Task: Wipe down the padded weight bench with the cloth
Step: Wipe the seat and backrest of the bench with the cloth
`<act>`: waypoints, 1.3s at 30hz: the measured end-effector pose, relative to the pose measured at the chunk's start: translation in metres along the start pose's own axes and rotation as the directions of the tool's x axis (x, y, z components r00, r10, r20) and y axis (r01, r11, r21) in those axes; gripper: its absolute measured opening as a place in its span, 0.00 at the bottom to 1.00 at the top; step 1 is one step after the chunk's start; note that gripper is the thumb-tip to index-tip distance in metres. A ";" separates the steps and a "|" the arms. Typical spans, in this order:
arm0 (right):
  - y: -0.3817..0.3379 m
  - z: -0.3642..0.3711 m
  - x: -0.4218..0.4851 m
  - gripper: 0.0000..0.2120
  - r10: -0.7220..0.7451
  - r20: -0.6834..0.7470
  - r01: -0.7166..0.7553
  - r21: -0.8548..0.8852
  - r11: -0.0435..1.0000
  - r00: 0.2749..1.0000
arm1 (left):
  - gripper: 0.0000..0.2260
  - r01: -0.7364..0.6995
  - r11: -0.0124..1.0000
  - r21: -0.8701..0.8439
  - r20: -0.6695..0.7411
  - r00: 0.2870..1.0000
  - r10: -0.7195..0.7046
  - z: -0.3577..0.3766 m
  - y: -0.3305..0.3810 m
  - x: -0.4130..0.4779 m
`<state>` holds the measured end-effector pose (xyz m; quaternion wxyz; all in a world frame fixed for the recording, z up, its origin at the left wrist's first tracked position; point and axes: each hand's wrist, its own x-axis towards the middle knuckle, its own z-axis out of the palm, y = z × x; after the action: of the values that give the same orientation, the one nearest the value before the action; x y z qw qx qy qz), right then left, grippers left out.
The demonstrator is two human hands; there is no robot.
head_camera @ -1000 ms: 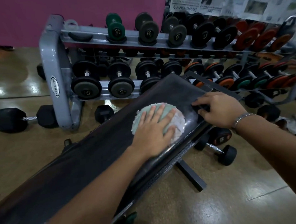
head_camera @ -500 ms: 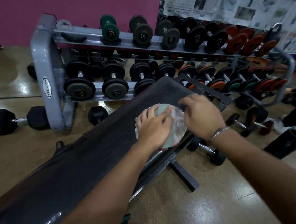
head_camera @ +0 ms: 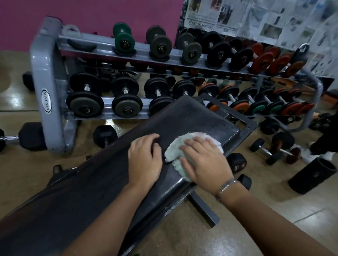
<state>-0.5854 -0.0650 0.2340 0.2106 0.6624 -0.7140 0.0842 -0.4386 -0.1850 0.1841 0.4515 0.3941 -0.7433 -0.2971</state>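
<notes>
Head view: the bench (head_camera: 192, 115) runs from 7 o'clock to 1 o'clock. The cloth (head_camera: 175, 146) lies bunched on the pad near its far end. Your right hand (head_camera: 204, 163) presses flat on the cloth, fingers spread. Your left hand (head_camera: 145, 163) rests on bare pad at the cloth's 9 o'clock, fingers relaxed, holding nothing. The rack (head_camera: 48, 84) stands at 11 o'clock.

An oval badge (head_camera: 46, 101) on the left upright of the grey dumbbell rack (head_camera: 39, 61) reads "MATRIX", the racked green dumbbell (head_camera: 124, 42) and its neighbours show small lettering, apparently "ENSAYO", and the headlines of the far-right newspapers (head_camera: 202, 19) are too blurred to read.
</notes>
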 end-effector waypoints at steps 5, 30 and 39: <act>0.006 0.007 0.011 0.19 0.113 -0.027 -0.112 0.044 0.993 0.993 | 0.15 -0.133 0.953 0.274 -0.001 0.990 0.138 0.011 -0.008 -0.006; 0.066 -0.006 0.005 0.20 0.111 -0.161 -0.101 0.067 0.993 0.981 | 0.09 -0.193 0.939 0.286 0.019 0.980 0.196 0.017 0.001 0.007; 0.085 -0.009 0.015 0.21 0.141 -0.049 -0.133 0.147 0.980 0.989 | 0.09 -0.222 0.930 0.292 -0.006 0.972 0.234 0.020 -0.003 0.005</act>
<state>-0.6679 -0.0663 0.2620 0.1774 0.6222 -0.7435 0.1691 -0.4571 -0.1887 0.1758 0.4353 0.3728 -0.8103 -0.1225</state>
